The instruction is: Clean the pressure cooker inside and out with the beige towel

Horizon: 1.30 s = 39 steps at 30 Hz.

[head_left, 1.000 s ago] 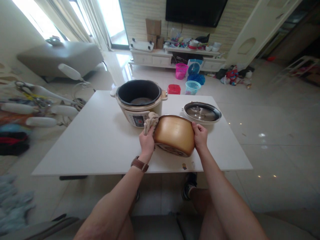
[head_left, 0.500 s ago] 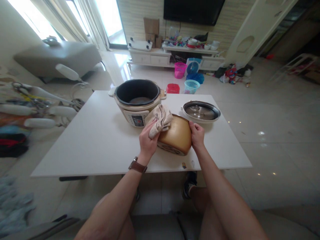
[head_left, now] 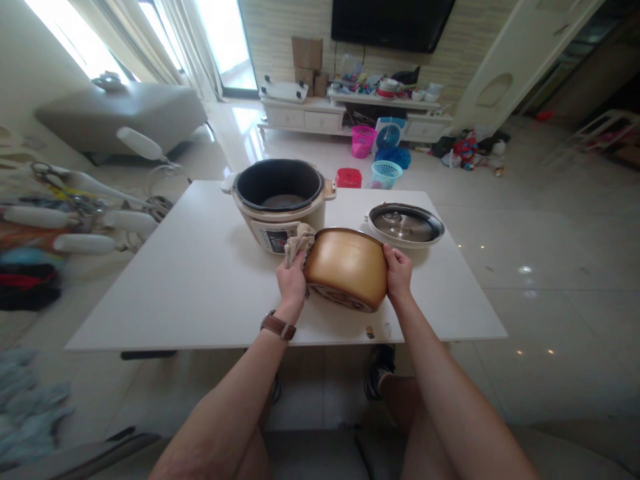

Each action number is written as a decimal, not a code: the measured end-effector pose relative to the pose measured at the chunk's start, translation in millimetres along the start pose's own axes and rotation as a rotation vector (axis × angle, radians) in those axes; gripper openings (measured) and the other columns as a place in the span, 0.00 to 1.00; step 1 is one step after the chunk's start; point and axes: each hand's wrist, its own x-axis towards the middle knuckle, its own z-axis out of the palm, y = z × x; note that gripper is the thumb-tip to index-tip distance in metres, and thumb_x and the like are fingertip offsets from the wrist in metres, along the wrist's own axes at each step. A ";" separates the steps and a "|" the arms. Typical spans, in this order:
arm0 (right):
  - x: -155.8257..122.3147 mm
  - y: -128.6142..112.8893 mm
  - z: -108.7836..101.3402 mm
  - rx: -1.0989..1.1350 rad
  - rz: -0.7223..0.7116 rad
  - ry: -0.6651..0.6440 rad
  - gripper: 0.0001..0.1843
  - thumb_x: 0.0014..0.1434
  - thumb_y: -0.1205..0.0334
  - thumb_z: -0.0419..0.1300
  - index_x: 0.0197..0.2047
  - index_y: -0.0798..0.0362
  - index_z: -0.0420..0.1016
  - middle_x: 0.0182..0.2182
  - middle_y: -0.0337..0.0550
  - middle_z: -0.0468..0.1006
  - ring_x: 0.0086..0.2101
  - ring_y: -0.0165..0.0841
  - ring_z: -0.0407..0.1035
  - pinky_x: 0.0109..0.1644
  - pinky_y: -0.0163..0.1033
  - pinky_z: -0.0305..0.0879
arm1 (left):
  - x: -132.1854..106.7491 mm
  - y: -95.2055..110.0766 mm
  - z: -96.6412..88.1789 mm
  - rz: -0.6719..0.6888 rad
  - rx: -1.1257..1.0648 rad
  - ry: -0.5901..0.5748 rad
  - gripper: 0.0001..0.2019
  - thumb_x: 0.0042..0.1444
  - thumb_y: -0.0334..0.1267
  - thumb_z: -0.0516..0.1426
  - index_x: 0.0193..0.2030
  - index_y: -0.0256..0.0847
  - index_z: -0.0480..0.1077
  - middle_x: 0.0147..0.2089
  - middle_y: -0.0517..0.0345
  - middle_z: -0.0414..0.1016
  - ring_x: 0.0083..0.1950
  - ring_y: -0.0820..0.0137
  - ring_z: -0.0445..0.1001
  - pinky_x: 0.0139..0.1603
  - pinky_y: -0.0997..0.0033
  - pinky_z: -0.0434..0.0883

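Tilted above the near part of the table is a gold inner pot [head_left: 345, 267], its dark-marked base partly turned toward me. My right hand [head_left: 399, 272] grips its right side at the rim. At the pot's left side, my left hand [head_left: 291, 280] is closed on a crumpled beige cloth [head_left: 299, 244], which touches the pot wall. Behind stands a cream electric pressure cooker body [head_left: 280, 200], open at the top with a dark interior. Its round lid [head_left: 406, 224] lies to the right, metal underside up.
The white table [head_left: 200, 287] carries two small bits near its front edge, one a yellow-brown sticker [head_left: 369, 331]. Beyond it on the floor are a red stool [head_left: 349, 177], a light-blue basket [head_left: 385, 175] and a pink basket [head_left: 363, 141]. White-padded metal equipment [head_left: 85, 244] stands at left.
My left hand and the cloth have moved left, from the pot's front face to its left side, uncovering more gold wall. My right hand keeps its grip. The view has shifted slightly.
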 end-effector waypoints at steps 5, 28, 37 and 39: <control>-0.9 0.5 1.1 0.018 0.000 0.011 0.38 0.51 0.27 0.67 0.20 0.47 0.53 0.20 0.29 0.51 0.24 0.26 0.46 0.27 0.37 0.44 | -0.7 1.5 -0.4 0.056 0.030 -0.005 0.19 0.61 0.46 0.64 0.52 0.36 0.81 0.55 0.43 0.84 0.60 0.53 0.81 0.66 0.49 0.74; -4.9 -16.7 -2.7 -0.244 -0.243 -0.086 0.21 0.66 0.41 0.58 0.35 0.50 0.76 0.28 0.38 0.75 0.32 0.34 0.66 0.38 0.39 0.60 | -4.2 14.9 -4.0 0.119 0.056 0.012 0.17 0.59 0.44 0.66 0.50 0.36 0.83 0.49 0.48 0.86 0.56 0.55 0.82 0.66 0.53 0.74; -5.2 -36.8 -10.9 -0.258 -0.168 -0.047 0.21 0.60 0.43 0.65 0.26 0.51 0.71 0.22 0.34 0.66 0.27 0.30 0.59 0.32 0.38 0.54 | -35.3 28.9 3.6 0.524 0.278 -0.204 0.17 0.64 0.44 0.62 0.55 0.39 0.81 0.56 0.46 0.84 0.59 0.55 0.81 0.65 0.52 0.75; -3.5 -34.4 -12.7 -0.226 -0.115 -0.051 0.28 0.57 0.39 0.68 0.21 0.49 0.62 0.19 0.31 0.58 0.25 0.28 0.52 0.29 0.38 0.48 | -38.2 31.1 0.2 0.690 0.370 -0.261 0.18 0.65 0.44 0.61 0.58 0.41 0.80 0.60 0.45 0.82 0.63 0.55 0.79 0.68 0.50 0.72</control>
